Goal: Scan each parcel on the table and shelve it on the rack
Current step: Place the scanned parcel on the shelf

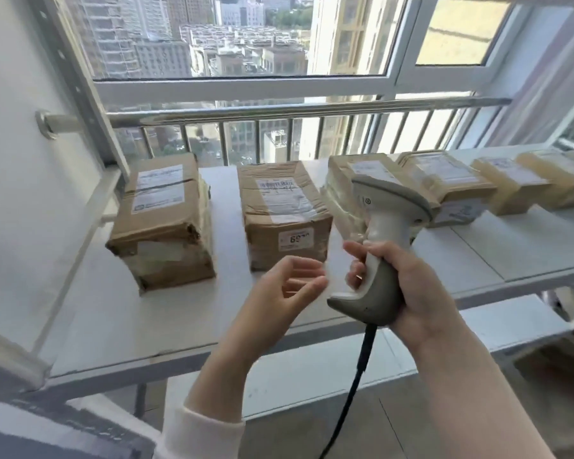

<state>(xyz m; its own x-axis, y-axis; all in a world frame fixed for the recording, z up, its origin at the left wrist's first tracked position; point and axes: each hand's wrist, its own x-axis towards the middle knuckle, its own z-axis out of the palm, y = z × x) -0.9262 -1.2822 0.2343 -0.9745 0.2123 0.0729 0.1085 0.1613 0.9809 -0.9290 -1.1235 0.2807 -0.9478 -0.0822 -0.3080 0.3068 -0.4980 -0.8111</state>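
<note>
The left parcel (pixel 161 220) stands on the white shelf (pixel 478 250), ahead and left of the left hand (pixel 285 286), which is relaxed and empty. The second parcel (pixel 284 210) stands beyond both hands. The right hand (pixel 411 293) grips the scanner (pixel 383 246). Probable step: scanning. Next move: aim the scanner at a label.
</note>
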